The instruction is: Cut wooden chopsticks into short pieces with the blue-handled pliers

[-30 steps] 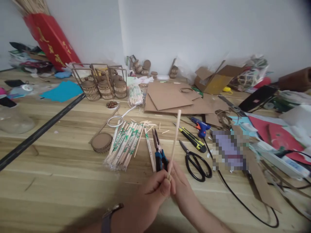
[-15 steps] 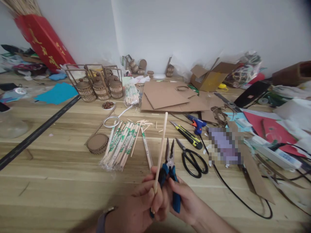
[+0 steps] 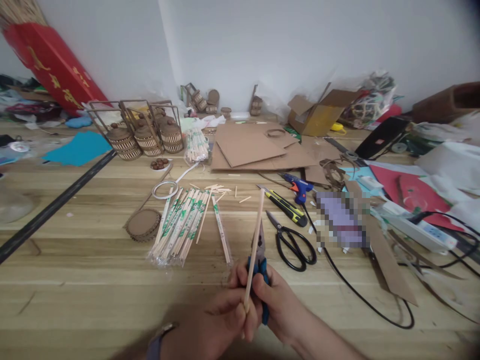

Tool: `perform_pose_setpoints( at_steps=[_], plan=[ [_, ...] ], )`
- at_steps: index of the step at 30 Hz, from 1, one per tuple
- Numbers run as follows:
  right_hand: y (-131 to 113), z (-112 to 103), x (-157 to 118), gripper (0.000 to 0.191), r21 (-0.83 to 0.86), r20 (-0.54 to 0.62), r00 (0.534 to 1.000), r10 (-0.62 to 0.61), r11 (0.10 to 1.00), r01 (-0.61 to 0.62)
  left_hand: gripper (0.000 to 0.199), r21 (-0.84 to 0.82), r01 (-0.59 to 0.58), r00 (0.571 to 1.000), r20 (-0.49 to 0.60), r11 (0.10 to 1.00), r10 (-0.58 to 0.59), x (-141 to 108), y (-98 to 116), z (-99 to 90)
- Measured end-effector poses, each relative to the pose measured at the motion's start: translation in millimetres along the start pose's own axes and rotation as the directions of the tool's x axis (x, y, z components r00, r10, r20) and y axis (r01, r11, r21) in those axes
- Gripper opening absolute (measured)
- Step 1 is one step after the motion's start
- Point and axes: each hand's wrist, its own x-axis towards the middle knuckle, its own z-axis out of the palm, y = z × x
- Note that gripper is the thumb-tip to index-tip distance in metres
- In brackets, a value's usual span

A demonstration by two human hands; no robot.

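Note:
Pinched between the fingers of my left hand [image 3: 228, 312] is a bare wooden chopstick [image 3: 254, 250], its top leaning slightly right. My right hand [image 3: 279, 302] grips blue-handled long-nose pliers [image 3: 261, 246] just behind it. The jaws look closed and partly hidden by the chopstick; whether they bite on anything I cannot tell. Both hands touch in front of me, low over the table. Left of them lie a pile of wrapped chopsticks [image 3: 183, 225] and a separate wrapped pair [image 3: 222, 230]. Black scissors [image 3: 294, 245] rest to the right.
A yellow-black utility knife [image 3: 287, 206] and a blue glue gun [image 3: 298, 187] lie beyond the scissors. Cardboard sheets [image 3: 247, 150] cover the back. Small lidded baskets [image 3: 148, 137] stand back left, a round cardboard disc [image 3: 143, 225] nearer. A black cable [image 3: 350, 287] curves at right.
My right hand has squeezed the plier handles together, and the spread jaws have come shut. The chopstick's top has dipped a little and shifted right. The view has turned slightly right.

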Motion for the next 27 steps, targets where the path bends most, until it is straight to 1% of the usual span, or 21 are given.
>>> perform_pose_setpoints(
  at_steps=[2,3,4,6,7,9,11,12,14,16,18,19,21,23,24,25,26,27],
  plan=[
    [2.0,-0.7,1.1,0.051,-0.038,-0.114,0.991,-0.074,0.997,0.070,0.061,-0.002,-0.024,0.999,-0.045,1.000,0.023,1.9,8.1,0.8],
    [4.0,-1.8,1.5,0.050,-0.057,-0.164,0.979,-0.118,0.992,0.111,0.057,0.041,-0.019,0.999,-0.047,0.999,0.021,2.7,15.4,1.7],
    [6.6,-3.4,1.8,0.050,-0.075,-0.198,0.967,-0.158,0.986,0.146,0.055,0.132,0.000,0.998,-0.070,0.991,0.010,3.4,24.0,2.9],
    [12.4,-7.8,1.9,0.050,-0.104,-0.233,0.949,-0.211,0.976,0.191,0.054,0.307,-0.020,0.999,-0.034,0.952,0.031,5.0,40.9,6.1],
    [15.2,-10.2,1.9,0.050,-0.113,-0.252,0.942,-0.220,0.974,0.197,0.054,0.356,-0.011,0.998,-0.054,0.934,0.032,5.8,47.6,8.0],
    [19.1,-14.0,2.4,0.049,-0.115,-0.305,0.931,-0.202,0.978,0.175,0.048,0.454,0.014,0.996,-0.080,0.891,0.025,7.4,55.1,11.8],
    [19.6,-15.3,3.1,0.050,-0.059,-0.333,0.934,-0.130,0.991,0.117,0.042,0.530,0.059,0.993,-0.121,0.846,0.007,9.4,55.4,15.6],
    [18.2,-14.7,3.4,0.051,-0.010,-0.322,0.943,-0.083,0.996,0.084,0.040,0.556,0.077,0.991,-0.135,0.827,-0.002,10.7,53.7,17.5],
    [12.6,-11.8,2.9,0.055,0.098,-0.257,0.966,-0.001,0.995,0.027,0.039,0.575,0.085,0.990,-0.139,0.814,-0.005,14.0,49.3,21.2],
    [4.2,-7.8,1.1,0.058,0.185,-0.175,0.983,0.056,0.983,-0.023,0.043,0.532,0.054,0.995,-0.104,0.845,0.002,17.8,46.2,24.5],
    [-5.0,-4.5,-1.0,0.054,0.226,-0.142,0.986,0.087,0.973,-0.053,0.050,0.426,0.002,0.997,-0.065,0.905,0.029,20.1,45.7,26.5],
    [-9.5,-3.6,-1.6,0.051,0.236,-0.154,0.984,0.093,0.970,-0.055,0.053,0.360,-0.014,0.997,-0.060,0.933,0.038,20.2,46.2,26.6],
    [-17.5,-3.6,-1.1,0.051,0.242,-0.204,0.975,0.083,0.970,-0.032,0.057,0.248,-0.010,0.996,-0.088,0.969,0.032,17.9,47.8,24.6],
    [-23.1,-5.8,1.4,0.056,0.252,-0.253,0.964,0.078,0.968,-0.012,0.056,0.177,0.017,0.987,-0.163,0.984,0.012,13.7,49.3,19.4],
    [-24.7,-7.4,3.1,0.058,0.253,-0.277,0.957,0.081,0.968,-0.009,0.052,0.141,0.035,0.975,-0.221,0.989,-0.003,11.9,49.7,15.7],
    [-25.1,-9.2,5.0,0.058,0.242,-0.305,0.949,0.079,0.970,-0.003,0.048,0.094,0.039,0.956,-0.293,0.995,-0.010,10.8,50.0,11.6],
    [-24.5,-11.0,6.7,0.055,0.213,-0.338,0.939,0.067,0.977,0.007,0.043,0.027,0.046,0.926,-0.376,0.999,-0.032,10.8,50.0,7.3],
    [-22.9,-12.7,8.3,0.050,0.168,-0.366,0.930,0.042,0.986,0.021,0.038,-0.064,0.036,0.885,-0.461,0.997,-0.061,11.8,49.9,2.9]
  ],
)
